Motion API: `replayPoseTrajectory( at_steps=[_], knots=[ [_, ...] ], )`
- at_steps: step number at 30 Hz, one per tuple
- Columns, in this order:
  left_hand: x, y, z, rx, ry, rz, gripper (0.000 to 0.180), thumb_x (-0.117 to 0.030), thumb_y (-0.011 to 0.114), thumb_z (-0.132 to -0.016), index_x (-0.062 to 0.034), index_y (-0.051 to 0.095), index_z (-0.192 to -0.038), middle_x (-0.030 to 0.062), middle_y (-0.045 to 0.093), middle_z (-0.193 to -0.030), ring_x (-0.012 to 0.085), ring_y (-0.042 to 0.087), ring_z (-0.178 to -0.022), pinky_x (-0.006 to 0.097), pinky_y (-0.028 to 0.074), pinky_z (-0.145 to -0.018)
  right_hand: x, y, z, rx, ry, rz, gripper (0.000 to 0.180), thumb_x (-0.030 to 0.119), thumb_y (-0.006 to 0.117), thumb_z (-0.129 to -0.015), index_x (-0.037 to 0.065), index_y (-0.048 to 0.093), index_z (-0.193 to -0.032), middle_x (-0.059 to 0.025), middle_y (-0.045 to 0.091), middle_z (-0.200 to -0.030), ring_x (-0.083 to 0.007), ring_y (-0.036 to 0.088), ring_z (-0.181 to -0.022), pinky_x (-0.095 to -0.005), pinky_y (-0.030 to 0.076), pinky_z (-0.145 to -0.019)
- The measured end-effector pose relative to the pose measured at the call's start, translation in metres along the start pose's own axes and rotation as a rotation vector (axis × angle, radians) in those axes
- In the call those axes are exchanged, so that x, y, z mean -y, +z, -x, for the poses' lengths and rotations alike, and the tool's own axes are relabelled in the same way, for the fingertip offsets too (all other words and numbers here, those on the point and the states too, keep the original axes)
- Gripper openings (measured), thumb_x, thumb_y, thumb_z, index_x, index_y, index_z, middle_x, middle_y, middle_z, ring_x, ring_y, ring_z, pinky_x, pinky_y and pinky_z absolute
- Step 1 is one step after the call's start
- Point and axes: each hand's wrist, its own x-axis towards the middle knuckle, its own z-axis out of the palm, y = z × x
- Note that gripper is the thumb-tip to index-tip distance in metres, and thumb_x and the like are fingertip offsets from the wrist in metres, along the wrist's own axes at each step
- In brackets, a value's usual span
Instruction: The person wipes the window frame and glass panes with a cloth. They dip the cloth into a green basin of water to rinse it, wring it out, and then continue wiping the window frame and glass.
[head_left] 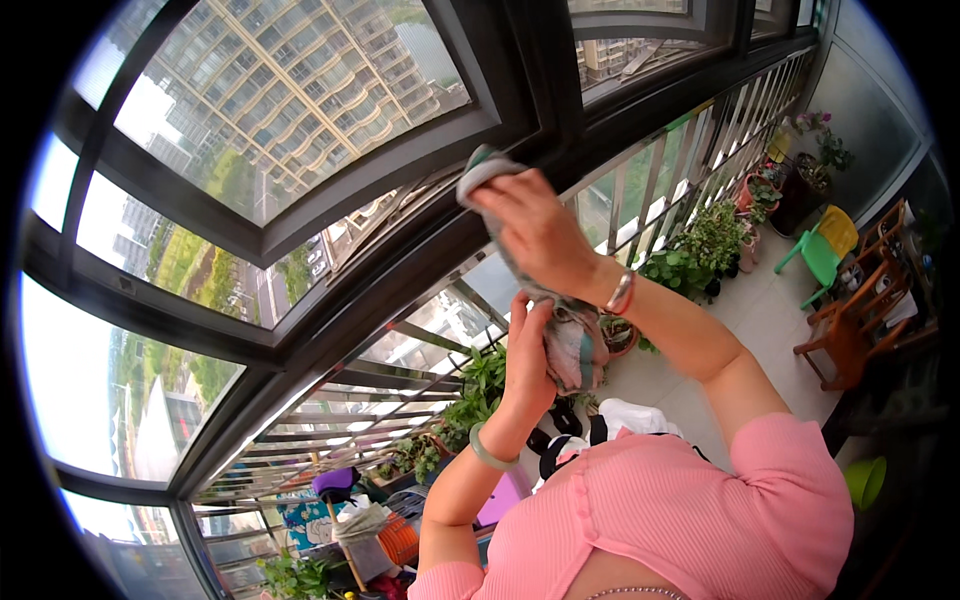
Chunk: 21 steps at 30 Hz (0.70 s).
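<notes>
A grey cloth (575,350) with a pale teal stripe hangs between my two hands. My right hand (537,225) has its fingers closed over the bunched upper end, close to the dark window frame (400,235); whether cloth and frame touch I cannot tell. Lower down, my left hand (527,355) is wrapped round the side of the hanging part, its thumb and fingers pointing up. Part of the cloth is hidden behind my right hand and wrist.
Below the window runs a metal railing (640,195). Potted plants (710,240) line its foot. To the right stand a green and yellow chair (820,255) and a wooden chair (850,330) on the tiled floor. Clothes and an orange bundle (398,540) lie at the lower left.
</notes>
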Motion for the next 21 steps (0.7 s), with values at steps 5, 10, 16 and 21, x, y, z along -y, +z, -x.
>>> replayPoseTrajectory(
  at_steps=[5, 10, 16, 21],
  knots=[
    [-0.03, 0.034, -0.024, 0.214, 0.258, -0.093, 0.048, -0.018, 0.055, -0.102, -0.008, 0.035, -0.144, 0.0087, 0.058, -0.125, 0.0159, 0.063, -0.104, 0.031, 0.054, -0.084, -0.029, -0.034, -0.043, -0.177, -0.004, 0.361, 0.055, 0.005, 0.056, -0.086, 0.005, 0.051, -0.141, -0.0128, 0.053, -0.136, -0.033, 0.047, -0.122, -0.0434, 0.041, -0.103],
    [-0.015, 0.026, -0.044, 0.119, 0.253, -0.175, 0.051, -0.016, 0.054, -0.102, -0.0053, 0.032, -0.147, 0.0112, 0.057, -0.127, 0.017, 0.062, -0.106, 0.032, 0.054, -0.087, -0.049, -0.009, -0.015, -0.062, 0.049, 0.619, 0.056, 0.014, 0.056, -0.087, 0.0, 0.048, -0.141, -0.011, 0.051, -0.14, -0.0293, 0.045, -0.127, -0.0397, 0.044, -0.1],
    [-0.009, 0.028, -0.026, 0.153, 0.082, -0.141, 0.052, -0.014, 0.054, -0.102, -0.0061, 0.033, -0.149, 0.01, 0.056, -0.134, 0.0174, 0.059, -0.115, 0.033, 0.051, -0.094, -0.043, -0.028, -0.009, -0.068, 0.043, 0.323, 0.057, -0.005, 0.054, -0.081, -0.004, 0.05, -0.138, -0.0178, 0.053, -0.136, -0.0364, 0.047, -0.124, -0.0425, 0.041, -0.106],
    [-0.06, 0.065, -0.036, 0.285, 0.451, -0.153, 0.044, -0.016, 0.053, -0.103, -0.008, 0.039, -0.145, 0.0077, 0.057, -0.129, 0.017, 0.059, -0.115, 0.033, 0.052, -0.094, -0.032, -0.048, -0.094, -0.335, -0.114, 0.385, 0.052, 0.003, 0.056, -0.084, -0.005, 0.05, -0.135, -0.0165, 0.051, -0.136, -0.035, 0.045, -0.121, -0.0405, 0.042, -0.106]
  ],
)
